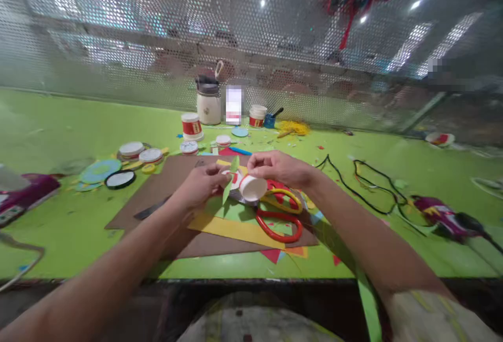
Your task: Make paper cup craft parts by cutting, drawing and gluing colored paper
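Note:
My left hand and my right hand meet over a brown board on the green table. Between them is a small white paper cup lying on its side, its base towards me, with a narrow green paper strip against it. My left hand is closed, pinching the cup and strip from the left. My right hand is closed too, its fingers pinched at the top of the cup. Red-and-yellow scissors lie just under my right hand, on yellow paper.
Round lids and paper discs lie at the left. Cups and a white jar stand at the back by a perforated metal wall. Black cords and a purple tool lie to the right, another purple tool at the far left.

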The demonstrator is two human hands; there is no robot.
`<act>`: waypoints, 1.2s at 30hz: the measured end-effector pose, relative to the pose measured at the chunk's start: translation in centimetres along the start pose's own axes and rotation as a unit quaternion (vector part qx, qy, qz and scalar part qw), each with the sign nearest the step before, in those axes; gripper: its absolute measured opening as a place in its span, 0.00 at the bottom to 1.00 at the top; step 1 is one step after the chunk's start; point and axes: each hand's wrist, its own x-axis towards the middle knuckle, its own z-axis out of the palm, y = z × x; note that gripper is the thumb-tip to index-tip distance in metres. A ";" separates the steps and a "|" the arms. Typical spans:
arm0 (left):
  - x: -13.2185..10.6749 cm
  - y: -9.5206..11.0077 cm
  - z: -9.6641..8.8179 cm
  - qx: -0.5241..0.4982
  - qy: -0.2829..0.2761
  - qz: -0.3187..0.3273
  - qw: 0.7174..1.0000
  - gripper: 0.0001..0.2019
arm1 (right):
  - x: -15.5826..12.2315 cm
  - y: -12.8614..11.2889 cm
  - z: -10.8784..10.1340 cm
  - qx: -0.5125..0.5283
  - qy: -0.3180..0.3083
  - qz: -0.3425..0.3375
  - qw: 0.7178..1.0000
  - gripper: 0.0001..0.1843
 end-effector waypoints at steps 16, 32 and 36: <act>0.2 -0.7 1.1 -0.104 0.033 0.070 0.992 0.07 | -1.9 -2.1 -0.7 -0.393 -0.190 -0.106 0.893 0.12; 0.2 0.0 0.0 -0.119 0.029 0.117 0.985 0.05 | -0.8 -0.2 0.5 -0.429 -0.275 -0.072 0.857 0.16; 0.1 0.1 0.1 -0.114 0.019 0.107 0.987 0.08 | -0.8 -0.2 0.0 -0.367 -0.269 -0.064 0.888 0.19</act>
